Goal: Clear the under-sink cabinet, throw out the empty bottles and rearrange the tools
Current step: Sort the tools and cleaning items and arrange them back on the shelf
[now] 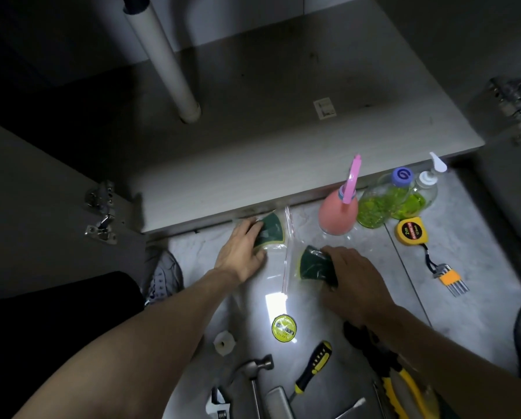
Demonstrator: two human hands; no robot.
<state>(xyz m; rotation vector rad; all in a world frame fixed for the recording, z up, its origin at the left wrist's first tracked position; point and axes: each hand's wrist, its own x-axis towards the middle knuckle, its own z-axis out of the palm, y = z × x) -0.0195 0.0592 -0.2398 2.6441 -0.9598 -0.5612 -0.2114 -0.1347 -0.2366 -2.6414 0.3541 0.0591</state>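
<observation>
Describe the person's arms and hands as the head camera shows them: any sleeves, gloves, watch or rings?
Both forearms are bare up to the frame edge, with no sleeves showing. The left hand and right hand wear no gloves, and no watch, band or ring can be seen on either.

Cabinet floor [283,122] lies open (only the drainpipe [165,62] intrudes, left).

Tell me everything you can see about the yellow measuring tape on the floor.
The measuring tape has a rounded yellow case, plastic by its look, with a black round label reading "2m". It lies flat on the pale floor tile, label up, just in front of the green-liquid bottles, close to them; contact cannot be told. A dark cord runs from its lower corner toward an orange-and-metal comb-like tool. Neither hand touches it.
</observation>
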